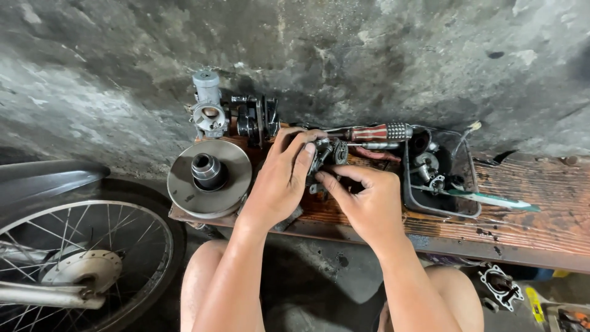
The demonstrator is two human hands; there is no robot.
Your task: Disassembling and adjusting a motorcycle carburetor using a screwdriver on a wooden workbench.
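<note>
Left hand: the left hand [279, 184] is curling over the left side of a small metal part [326, 154], its fingers [305, 150] closed around it and clamping it in place.
Right hand: the right hand [367, 203] is meeting the same part from the near right — thumb and forefinger [329, 182] are pinching at its lower edge, the other fingers folded in.
Part location: the small metal part is sitting at mid-bench on the wooden plank [522, 227], just right of the round pulley disc [209, 178] and near to the screwdriver [375, 132].
Screwdriver: lying flat on the far side of the plank, red-striped handle pointing right, touching neither hand.
Tray: a dark tray [410, 184] is standing at the right, holding small fittings and a green-handled tool [491, 200].
Far left: a grey carburettor [209, 110] is standing upright against the wall, a dark cluster of parts just beside it.
Surroundings: a spoked wheel [86, 258] is showing at the near left; a loose gasket [501, 286] is lying on the floor at the near right.
Step in hand: judging by the grip, the part is being steadied while a small piece on it is being worked by fingertip — seated or freed, I cannot tell which.
Next move: this would call for a firm left-hand hold and fine fingertip control; the screwdriver is lying within easy reach.
</note>
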